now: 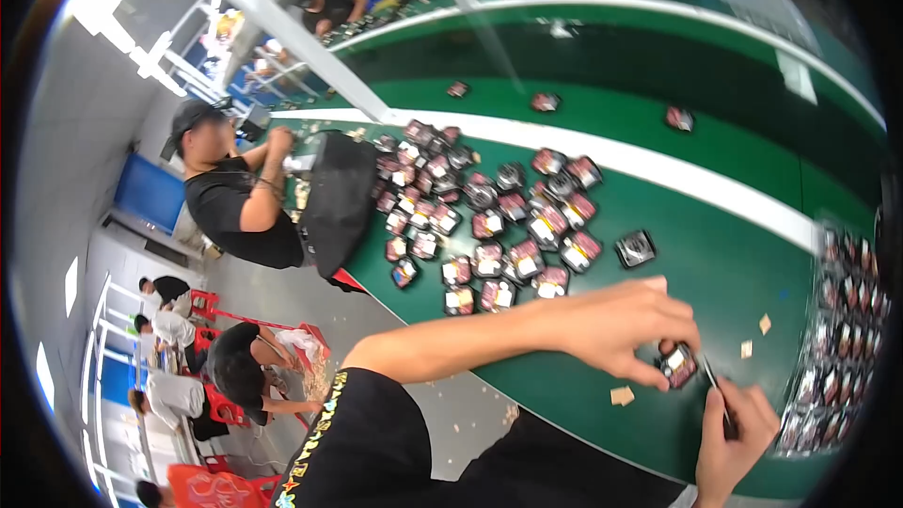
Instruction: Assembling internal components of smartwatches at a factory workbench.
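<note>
My left hand [630, 329] reaches across the green table, its thumb and fingers closed on a small black plastic case [677, 367] with a dark red and white face. To its right, my right hand [738, 428] is closed around a thin dark tool [713, 386] with a narrow pale tip; its exact kind is too small to tell. That tip is beside the case's right edge; I cannot tell whether they touch. A separate black case [636, 249] lies beyond my left hand, showing a round grey pattern.
Many similar cases [489, 226] lie heaped beyond my left forearm. Clear plastic trays [837, 357] of cases stand at the right. Small tan paper scraps [622, 396] lie near my hands. A white strip [602, 169] borders a green belt carrying cases. A co-worker [240, 188] is at left, near a black bag [339, 198].
</note>
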`<action>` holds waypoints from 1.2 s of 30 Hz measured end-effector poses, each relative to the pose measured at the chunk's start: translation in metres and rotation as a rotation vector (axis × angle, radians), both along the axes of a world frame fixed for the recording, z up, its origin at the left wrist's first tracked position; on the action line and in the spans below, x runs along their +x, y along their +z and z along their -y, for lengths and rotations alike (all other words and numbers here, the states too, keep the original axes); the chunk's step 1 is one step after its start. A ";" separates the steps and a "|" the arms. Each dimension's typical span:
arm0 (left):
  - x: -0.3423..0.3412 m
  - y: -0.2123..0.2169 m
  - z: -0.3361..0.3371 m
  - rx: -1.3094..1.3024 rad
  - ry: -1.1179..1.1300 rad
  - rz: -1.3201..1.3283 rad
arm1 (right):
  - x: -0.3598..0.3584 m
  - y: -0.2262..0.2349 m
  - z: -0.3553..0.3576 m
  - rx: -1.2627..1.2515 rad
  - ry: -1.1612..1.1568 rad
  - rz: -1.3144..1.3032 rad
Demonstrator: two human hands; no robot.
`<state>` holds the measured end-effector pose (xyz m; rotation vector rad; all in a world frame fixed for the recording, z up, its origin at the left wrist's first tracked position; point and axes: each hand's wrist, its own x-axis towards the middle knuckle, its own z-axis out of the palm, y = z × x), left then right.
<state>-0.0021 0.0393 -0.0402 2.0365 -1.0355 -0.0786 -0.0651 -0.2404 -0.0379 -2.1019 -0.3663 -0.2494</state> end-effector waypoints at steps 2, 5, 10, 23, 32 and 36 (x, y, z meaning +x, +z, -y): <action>-0.004 0.005 -0.002 0.017 0.008 -0.044 | 0.002 0.027 -0.003 -0.088 0.098 -0.050; -0.006 0.010 -0.001 0.035 0.011 -0.101 | 0.004 0.024 -0.003 -0.047 0.102 0.024; -0.007 0.011 0.006 0.073 0.016 -0.053 | 0.000 0.023 0.002 0.016 0.074 0.058; 0.027 0.043 0.003 -0.271 0.300 -0.365 | 0.003 -0.003 0.003 0.251 0.097 0.064; 0.123 0.062 0.158 -0.013 -0.116 0.057 | -0.005 -0.006 0.014 0.226 0.106 0.028; 0.140 0.048 0.175 0.098 -0.241 0.077 | -0.004 -0.010 0.011 0.253 0.115 0.038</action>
